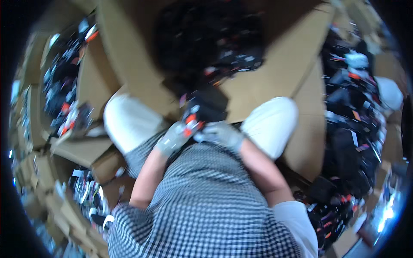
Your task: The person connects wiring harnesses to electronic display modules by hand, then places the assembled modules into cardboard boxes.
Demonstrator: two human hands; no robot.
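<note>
Both my hands wear pale gloves and meet in front of my lap. My left hand (173, 138) is closed on a small item with orange-red and white parts (190, 124); motion blur hides its exact kind. My right hand (224, 134) has its fingers curled in at the other side of the same item. Just beyond the fingers is a black boxy thing (208, 104); I cannot tell whether it is joined to the small item. A checked black-and-white apron (206, 193) covers my lap.
Ahead, between my knees, a large open cardboard box (266, 77) holds a heap of dark items (211, 38). More mixed black items (350, 116) are piled on the right. On the left stand cardboard boxes (97, 64) with similar goods (62, 81).
</note>
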